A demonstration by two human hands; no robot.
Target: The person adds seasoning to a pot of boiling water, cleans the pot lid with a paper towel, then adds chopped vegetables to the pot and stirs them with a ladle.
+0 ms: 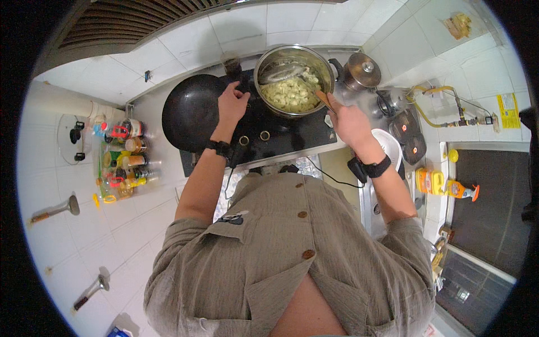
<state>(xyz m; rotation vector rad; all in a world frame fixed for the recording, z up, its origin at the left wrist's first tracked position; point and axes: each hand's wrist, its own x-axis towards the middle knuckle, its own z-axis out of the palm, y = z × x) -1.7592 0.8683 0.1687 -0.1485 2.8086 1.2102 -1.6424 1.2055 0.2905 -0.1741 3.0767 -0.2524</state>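
Note:
A deep stainless steel pot (290, 111) stands on the black cooktop (290, 139), with pale yellow lumpy food (284, 96) inside. What the food is, I cannot tell. A greyish, shiny patterned area shows at the pot's far inner side. My right hand (350, 122) grips the wooden handle of a cooking utensil (324, 100), whose other end reaches into the food. My left hand (233, 103) is just left of the pot, fingers partly curled near a dark area; whether it holds a pot handle is unclear. A black wok (191, 113) is left of that hand.
A lidded pot (363, 69) and a glass kettle (393, 101) are at the right. A white basket (385, 145) is by the sink (370, 210). Sauce bottles (126, 160) crowd the left counter. A dark container (231, 67) stands behind my left hand. Cables hang from both wrists.

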